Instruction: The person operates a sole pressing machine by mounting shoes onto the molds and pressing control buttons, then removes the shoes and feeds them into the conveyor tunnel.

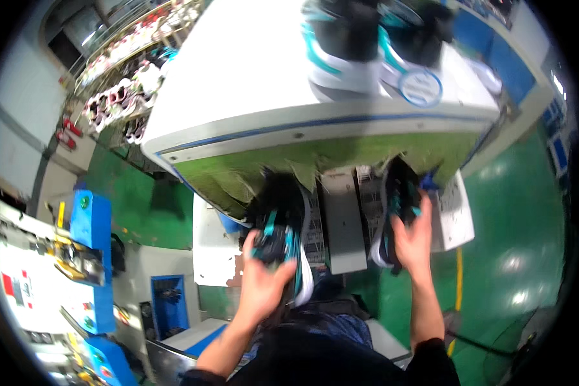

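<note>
My left hand [262, 288] is closed around the toe end of a black and teal sneaker [278, 228] with a white sole. In my right hand [414, 239] is a similar black sneaker [397, 196], gripped along its right side. Both shoes lie lengthwise, their far ends at the torn edge of a green flap [231, 174] that hangs from a white machine housing [238, 71]. Between them runs a grey metal strip [343, 222] with dark slatted tracks on either side. Part of the left shoe's far end is in shadow.
On top of the housing stand two more black and teal sneakers [341, 71], blurred, with a round white and blue tag [421, 87] by them. A blue machine [91, 222] is at left. Racks of shoes [119, 103] stand far left, beside a green floor [148, 206].
</note>
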A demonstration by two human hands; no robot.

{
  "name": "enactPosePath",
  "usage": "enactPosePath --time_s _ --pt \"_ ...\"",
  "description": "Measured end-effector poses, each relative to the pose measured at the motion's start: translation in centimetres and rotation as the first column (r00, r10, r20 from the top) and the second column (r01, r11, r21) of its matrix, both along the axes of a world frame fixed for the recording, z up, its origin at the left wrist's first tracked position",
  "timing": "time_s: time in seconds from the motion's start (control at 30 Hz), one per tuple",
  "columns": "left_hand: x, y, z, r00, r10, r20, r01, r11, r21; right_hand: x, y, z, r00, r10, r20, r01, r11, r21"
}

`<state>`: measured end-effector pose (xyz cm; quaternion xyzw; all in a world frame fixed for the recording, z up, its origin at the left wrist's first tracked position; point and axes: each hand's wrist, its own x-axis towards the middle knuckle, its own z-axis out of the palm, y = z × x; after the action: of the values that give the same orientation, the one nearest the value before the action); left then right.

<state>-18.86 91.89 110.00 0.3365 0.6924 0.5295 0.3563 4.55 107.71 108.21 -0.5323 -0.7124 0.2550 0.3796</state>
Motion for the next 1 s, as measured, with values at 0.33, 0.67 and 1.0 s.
enactPosePath --time_s 0.33,0.67,1.0 --pt "2.5 -2.3 -1.4 0.99 0.119 -0.073 -0.096 0.958 0.269 -8.1 -3.2 5.3 0.905 0.422 -0.048 -0.372 0.843 0.388" --pt "0.5 -13.5 -3.3 0.979 0.126 0.162 -0.139 0.987 0.074 -17.9 2.6 2.2 0.83 0.556 0.037 -0.555 0.82 0.139" --pt "0.3 -18.3 -6.6 0.919 0.091 0.384 -0.11 0.994 0.027 -9.3 -15.6 -3.8 0.633 0.773 0.046 -0.774 0.633 0.0"
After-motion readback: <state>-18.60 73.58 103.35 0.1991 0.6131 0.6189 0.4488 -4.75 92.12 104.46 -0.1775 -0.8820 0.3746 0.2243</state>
